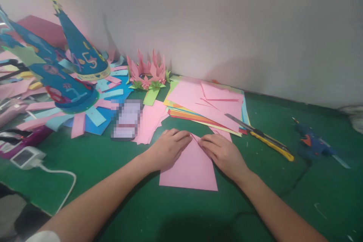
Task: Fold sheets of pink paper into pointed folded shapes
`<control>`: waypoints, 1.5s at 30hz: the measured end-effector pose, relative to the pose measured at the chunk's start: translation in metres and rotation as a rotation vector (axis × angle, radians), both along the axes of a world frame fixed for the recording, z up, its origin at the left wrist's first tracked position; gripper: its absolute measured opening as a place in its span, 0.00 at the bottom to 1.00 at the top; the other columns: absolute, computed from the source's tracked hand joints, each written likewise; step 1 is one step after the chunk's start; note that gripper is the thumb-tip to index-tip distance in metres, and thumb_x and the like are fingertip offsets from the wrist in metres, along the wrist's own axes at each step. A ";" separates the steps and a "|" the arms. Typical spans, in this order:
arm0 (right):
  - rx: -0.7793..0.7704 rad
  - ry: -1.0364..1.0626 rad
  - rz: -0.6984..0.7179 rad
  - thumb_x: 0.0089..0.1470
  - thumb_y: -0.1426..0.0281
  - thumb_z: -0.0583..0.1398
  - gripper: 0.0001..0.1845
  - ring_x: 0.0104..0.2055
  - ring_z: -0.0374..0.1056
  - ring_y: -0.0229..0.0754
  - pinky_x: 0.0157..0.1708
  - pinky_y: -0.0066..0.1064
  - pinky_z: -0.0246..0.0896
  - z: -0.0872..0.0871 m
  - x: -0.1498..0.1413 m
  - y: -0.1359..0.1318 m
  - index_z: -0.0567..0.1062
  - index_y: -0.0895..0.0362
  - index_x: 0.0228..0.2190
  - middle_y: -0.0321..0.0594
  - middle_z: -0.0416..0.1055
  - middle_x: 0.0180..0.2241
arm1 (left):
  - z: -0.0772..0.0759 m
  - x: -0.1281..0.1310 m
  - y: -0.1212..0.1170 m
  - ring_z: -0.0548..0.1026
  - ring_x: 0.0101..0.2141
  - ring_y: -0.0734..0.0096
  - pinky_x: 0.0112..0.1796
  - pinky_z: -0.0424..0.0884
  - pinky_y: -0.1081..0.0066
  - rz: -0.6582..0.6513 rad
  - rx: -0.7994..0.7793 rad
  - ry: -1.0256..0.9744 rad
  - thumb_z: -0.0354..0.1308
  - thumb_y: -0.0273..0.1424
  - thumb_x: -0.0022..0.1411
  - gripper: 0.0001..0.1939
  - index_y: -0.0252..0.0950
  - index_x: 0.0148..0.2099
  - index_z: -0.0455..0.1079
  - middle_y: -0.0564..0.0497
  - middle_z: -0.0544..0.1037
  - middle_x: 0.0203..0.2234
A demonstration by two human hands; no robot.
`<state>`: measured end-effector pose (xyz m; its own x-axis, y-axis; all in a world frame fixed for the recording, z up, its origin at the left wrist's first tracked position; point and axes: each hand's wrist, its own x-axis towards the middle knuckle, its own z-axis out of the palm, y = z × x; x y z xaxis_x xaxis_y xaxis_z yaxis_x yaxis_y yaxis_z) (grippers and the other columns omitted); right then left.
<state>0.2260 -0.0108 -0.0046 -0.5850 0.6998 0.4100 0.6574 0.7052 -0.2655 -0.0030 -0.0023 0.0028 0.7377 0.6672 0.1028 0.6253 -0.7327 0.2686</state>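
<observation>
Pink sheet (pixel 188 172) — I have it through the head view, just below the middle of the frame, lying on the green table (pixel 133 208), its straight edge toward the bottom and its sides narrowing upward, with a slanting crease or edge near the top. I see the left hand (pixel 168 147) over its upper left side, fingers bent together with the tips near the top; the right hand (pixel 225 155) is on the upper right side, fingers curled, tips close to the left ones. Both hands touch the sheet, but I cannot tell whether they pinch it or only press. Above them, at centre, lies a stack of coloured paper (pixel 184 92), a yellow cutter knife (pixel 269 144) across its lower right corner. Far right I make out a blue glue gun (pixel 316 141); upper centre, a pink paper crown (pixel 146 73) — and upper left, blue cone hats (pixel 82 47).
</observation>
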 end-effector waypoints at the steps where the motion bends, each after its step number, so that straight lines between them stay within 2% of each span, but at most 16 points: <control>1: 0.007 -0.004 0.010 0.62 0.72 0.49 0.15 0.38 0.68 0.44 0.38 0.37 0.67 0.001 0.000 0.000 0.76 0.56 0.37 0.45 0.74 0.36 | 0.000 0.000 0.000 0.64 0.45 0.63 0.45 0.62 0.63 0.003 -0.002 0.006 0.42 0.25 0.66 0.20 0.38 0.59 0.57 0.46 0.65 0.54; 14: 0.036 -0.045 0.078 0.62 0.74 0.49 0.16 0.38 0.68 0.43 0.39 0.37 0.68 0.001 0.003 0.003 0.76 0.58 0.39 0.45 0.75 0.38 | -0.001 0.001 -0.002 0.64 0.45 0.62 0.44 0.61 0.63 0.020 0.013 0.032 0.42 0.25 0.65 0.21 0.37 0.60 0.56 0.46 0.65 0.54; 26: 0.029 -0.059 0.088 0.61 0.74 0.50 0.16 0.40 0.69 0.44 0.41 0.39 0.68 -0.002 0.007 0.003 0.76 0.56 0.41 0.45 0.75 0.39 | -0.004 0.002 -0.002 0.64 0.46 0.60 0.43 0.62 0.63 0.023 0.021 0.045 0.41 0.25 0.65 0.22 0.37 0.61 0.54 0.43 0.66 0.52; 35: 0.076 -0.080 0.080 0.61 0.75 0.50 0.15 0.40 0.69 0.44 0.40 0.38 0.69 -0.002 0.006 0.003 0.76 0.58 0.40 0.45 0.75 0.39 | -0.003 0.003 -0.003 0.65 0.42 0.61 0.42 0.62 0.62 0.019 0.039 0.063 0.42 0.24 0.64 0.23 0.37 0.61 0.53 0.43 0.64 0.54; 45: 0.077 -0.074 0.097 0.61 0.75 0.51 0.14 0.40 0.69 0.43 0.41 0.37 0.68 -0.002 0.007 0.003 0.76 0.57 0.41 0.43 0.76 0.40 | -0.002 0.003 -0.003 0.63 0.46 0.61 0.46 0.61 0.62 0.022 0.002 0.056 0.43 0.24 0.64 0.23 0.36 0.61 0.54 0.46 0.63 0.55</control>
